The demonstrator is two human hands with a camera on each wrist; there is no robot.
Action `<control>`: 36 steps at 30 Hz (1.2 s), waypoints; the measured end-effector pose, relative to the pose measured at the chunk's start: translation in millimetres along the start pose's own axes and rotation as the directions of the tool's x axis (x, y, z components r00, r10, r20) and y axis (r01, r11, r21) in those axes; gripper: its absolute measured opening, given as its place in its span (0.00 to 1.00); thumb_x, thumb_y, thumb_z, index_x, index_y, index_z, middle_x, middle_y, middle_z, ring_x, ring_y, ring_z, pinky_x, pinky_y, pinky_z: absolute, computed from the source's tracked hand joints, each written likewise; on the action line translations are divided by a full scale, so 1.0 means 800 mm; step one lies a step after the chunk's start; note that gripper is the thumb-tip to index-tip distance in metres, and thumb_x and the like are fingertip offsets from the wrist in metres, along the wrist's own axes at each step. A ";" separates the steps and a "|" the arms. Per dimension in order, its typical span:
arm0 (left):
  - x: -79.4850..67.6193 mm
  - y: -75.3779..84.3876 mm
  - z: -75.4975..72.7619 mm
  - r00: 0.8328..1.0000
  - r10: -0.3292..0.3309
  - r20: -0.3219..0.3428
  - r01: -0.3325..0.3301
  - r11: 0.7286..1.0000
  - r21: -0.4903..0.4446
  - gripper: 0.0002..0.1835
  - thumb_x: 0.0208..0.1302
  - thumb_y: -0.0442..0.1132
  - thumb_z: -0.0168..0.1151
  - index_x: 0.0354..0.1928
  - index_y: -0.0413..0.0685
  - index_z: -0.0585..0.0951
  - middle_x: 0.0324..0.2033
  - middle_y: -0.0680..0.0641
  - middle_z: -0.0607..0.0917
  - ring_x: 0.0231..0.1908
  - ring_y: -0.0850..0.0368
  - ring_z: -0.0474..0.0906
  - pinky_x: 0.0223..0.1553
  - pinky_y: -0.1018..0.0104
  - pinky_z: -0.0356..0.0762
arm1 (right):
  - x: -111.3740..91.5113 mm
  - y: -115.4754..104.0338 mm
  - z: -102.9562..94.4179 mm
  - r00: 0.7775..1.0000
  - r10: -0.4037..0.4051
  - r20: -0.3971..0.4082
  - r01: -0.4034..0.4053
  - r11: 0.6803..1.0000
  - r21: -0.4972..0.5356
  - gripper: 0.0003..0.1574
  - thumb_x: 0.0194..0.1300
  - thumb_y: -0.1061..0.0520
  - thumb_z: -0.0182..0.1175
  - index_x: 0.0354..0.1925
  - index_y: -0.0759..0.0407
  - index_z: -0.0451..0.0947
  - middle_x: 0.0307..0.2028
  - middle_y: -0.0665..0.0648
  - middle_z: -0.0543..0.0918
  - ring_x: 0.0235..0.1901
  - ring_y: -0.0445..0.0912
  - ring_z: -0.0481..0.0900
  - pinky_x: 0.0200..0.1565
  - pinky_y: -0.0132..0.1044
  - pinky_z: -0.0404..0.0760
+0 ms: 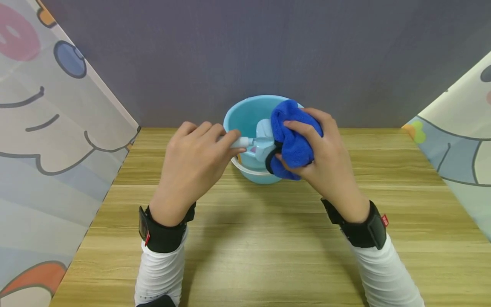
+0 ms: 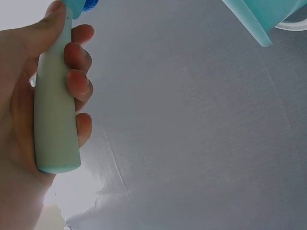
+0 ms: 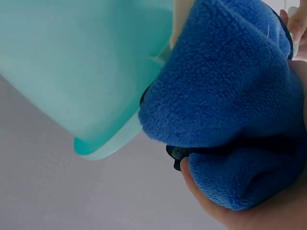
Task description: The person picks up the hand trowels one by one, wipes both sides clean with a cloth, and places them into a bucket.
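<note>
In the head view my left hand (image 1: 197, 157) grips the pale handle (image 1: 241, 142) of a tool with a broad light-blue head (image 1: 264, 135). The left wrist view shows the fingers and thumb wrapped round that thick handle (image 2: 56, 115). My right hand (image 1: 326, 149) holds a bunched blue cloth (image 1: 293, 132) with black edging against the tool's head, and the cloth covers part of it. Fluffy folds of the cloth (image 3: 225, 81) fill much of the right wrist view. Both hands are over a light-blue bucket (image 1: 239, 113), partly hidden behind them.
A white band (image 1: 251, 171) runs round the bucket's front. It stands on a wood-grain table (image 1: 249, 256) near a grey back panel (image 1: 230, 51). Cartoon-printed panels (image 1: 50, 128) rise at the left and right sides.
</note>
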State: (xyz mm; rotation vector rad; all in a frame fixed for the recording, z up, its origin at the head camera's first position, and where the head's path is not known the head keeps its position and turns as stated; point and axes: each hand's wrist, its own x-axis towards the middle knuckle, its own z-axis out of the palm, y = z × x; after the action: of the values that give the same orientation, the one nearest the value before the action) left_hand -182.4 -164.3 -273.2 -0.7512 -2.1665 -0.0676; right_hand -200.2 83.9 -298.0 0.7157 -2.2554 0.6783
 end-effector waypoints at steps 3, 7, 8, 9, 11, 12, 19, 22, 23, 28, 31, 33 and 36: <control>-0.001 0.000 0.000 1.000 -0.004 0.006 0.004 1.000 0.004 0.13 0.66 0.50 0.59 0.36 0.49 0.83 0.21 0.47 0.83 0.25 0.52 0.76 0.29 0.57 0.73 | 0.000 0.001 0.001 1.000 -0.003 -0.004 0.003 1.000 -0.007 0.37 0.44 0.52 0.76 0.55 0.52 0.77 0.61 0.70 0.71 0.61 0.64 0.68 0.54 0.70 0.75; 0.000 0.000 -0.001 1.000 -0.005 0.000 0.005 1.000 0.001 0.12 0.65 0.49 0.61 0.37 0.48 0.84 0.21 0.47 0.84 0.25 0.52 0.77 0.29 0.57 0.73 | 0.000 0.003 0.001 1.000 -0.010 -0.013 0.010 1.000 -0.005 0.36 0.44 0.53 0.76 0.54 0.52 0.77 0.60 0.70 0.71 0.61 0.64 0.68 0.54 0.70 0.75; 0.000 -0.001 -0.001 1.000 -0.004 0.000 0.004 1.000 0.003 0.12 0.64 0.49 0.61 0.37 0.48 0.84 0.21 0.47 0.84 0.26 0.52 0.78 0.29 0.57 0.73 | 0.000 0.003 0.001 1.000 -0.011 -0.014 0.011 1.000 -0.003 0.36 0.44 0.53 0.76 0.54 0.52 0.78 0.60 0.70 0.72 0.60 0.64 0.68 0.53 0.70 0.75; 0.000 -0.001 -0.001 1.000 -0.004 -0.001 0.004 1.000 0.003 0.12 0.64 0.49 0.61 0.37 0.48 0.84 0.21 0.47 0.84 0.26 0.52 0.78 0.29 0.57 0.73 | 0.000 0.003 0.000 1.000 -0.011 -0.016 0.011 1.000 -0.002 0.36 0.44 0.53 0.76 0.54 0.52 0.78 0.60 0.70 0.72 0.60 0.64 0.68 0.53 0.70 0.75; 0.000 -0.001 -0.001 1.000 -0.004 -0.002 0.004 1.000 0.003 0.13 0.64 0.50 0.62 0.36 0.48 0.84 0.21 0.46 0.85 0.26 0.52 0.79 0.29 0.57 0.74 | 0.001 0.004 0.000 1.000 -0.009 -0.017 0.009 1.000 -0.001 0.36 0.44 0.53 0.76 0.54 0.53 0.78 0.60 0.70 0.72 0.60 0.64 0.69 0.54 0.69 0.75; 0.000 -0.001 -0.001 1.000 -0.005 0.002 0.005 1.000 0.005 0.13 0.64 0.50 0.61 0.37 0.48 0.84 0.22 0.46 0.85 0.26 0.52 0.79 0.29 0.57 0.74 | 0.001 0.004 0.000 1.000 -0.009 -0.017 0.009 1.000 -0.001 0.35 0.44 0.53 0.76 0.53 0.53 0.78 0.59 0.70 0.72 0.60 0.64 0.69 0.54 0.69 0.75; -0.001 -0.003 -0.003 1.000 -0.016 0.013 0.016 1.000 0.005 0.15 0.66 0.51 0.58 0.38 0.48 0.85 0.22 0.46 0.86 0.27 0.52 0.79 0.28 0.57 0.73 | 0.003 0.010 0.000 0.999 0.026 0.018 -0.026 0.999 -0.028 0.35 0.47 0.49 0.74 0.54 0.54 0.77 0.60 0.71 0.72 0.60 0.64 0.69 0.53 0.69 0.76; -0.001 -0.004 -0.005 1.000 -0.021 0.003 0.021 1.000 0.003 0.15 0.66 0.51 0.59 0.37 0.48 0.85 0.23 0.46 0.86 0.26 0.51 0.80 0.28 0.57 0.73 | 0.003 0.014 0.001 0.998 0.054 0.036 -0.053 0.998 -0.029 0.36 0.48 0.48 0.74 0.55 0.54 0.77 0.60 0.71 0.71 0.60 0.64 0.69 0.54 0.69 0.76; -0.001 -0.004 -0.005 1.000 -0.022 0.002 0.022 1.000 0.002 0.15 0.66 0.51 0.59 0.37 0.48 0.85 0.23 0.46 0.86 0.26 0.51 0.80 0.28 0.57 0.73 | 0.003 0.015 0.001 0.997 0.063 0.040 -0.062 0.998 -0.026 0.36 0.48 0.48 0.74 0.55 0.53 0.76 0.60 0.71 0.71 0.60 0.64 0.69 0.54 0.69 0.76; 0.000 -0.004 -0.006 1.000 -0.027 -0.003 0.027 1.000 0.001 0.15 0.66 0.51 0.59 0.36 0.48 0.85 0.22 0.46 0.86 0.26 0.51 0.80 0.28 0.56 0.74 | 0.003 0.020 0.001 0.993 0.102 0.062 -0.101 0.995 -0.025 0.35 0.50 0.47 0.73 0.56 0.53 0.76 0.61 0.70 0.70 0.59 0.64 0.70 0.54 0.69 0.76; 0.000 -0.004 -0.006 1.000 -0.029 -0.006 0.029 1.000 -0.001 0.15 0.65 0.51 0.59 0.36 0.48 0.85 0.22 0.46 0.86 0.26 0.51 0.80 0.28 0.57 0.74 | 0.003 0.021 0.000 0.991 0.116 0.065 -0.115 0.993 -0.022 0.35 0.50 0.47 0.72 0.56 0.53 0.76 0.61 0.70 0.71 0.59 0.64 0.70 0.54 0.69 0.75; 0.000 -0.004 -0.006 1.000 -0.029 0.000 0.029 1.000 0.002 0.15 0.66 0.51 0.59 0.36 0.48 0.85 0.23 0.46 0.86 0.26 0.51 0.80 0.28 0.56 0.74 | 0.003 0.022 -0.002 0.991 0.123 0.062 -0.122 0.992 -0.019 0.35 0.50 0.47 0.72 0.56 0.54 0.76 0.60 0.70 0.71 0.58 0.64 0.71 0.54 0.69 0.76; 0.000 -0.003 -0.006 1.000 -0.028 0.001 0.028 1.000 0.003 0.14 0.66 0.51 0.59 0.37 0.48 0.85 0.23 0.47 0.86 0.26 0.52 0.79 0.29 0.56 0.74 | 0.004 0.023 -0.004 0.990 0.129 0.058 -0.128 0.992 -0.014 0.34 0.50 0.48 0.72 0.55 0.54 0.77 0.60 0.70 0.72 0.58 0.64 0.71 0.53 0.69 0.76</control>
State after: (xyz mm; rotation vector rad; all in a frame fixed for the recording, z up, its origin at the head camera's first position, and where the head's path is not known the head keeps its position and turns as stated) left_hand -180.5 -168.1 -269.9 -0.7198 -2.1777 -0.0790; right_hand -212.7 98.3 -298.8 0.5961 -2.3734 0.7143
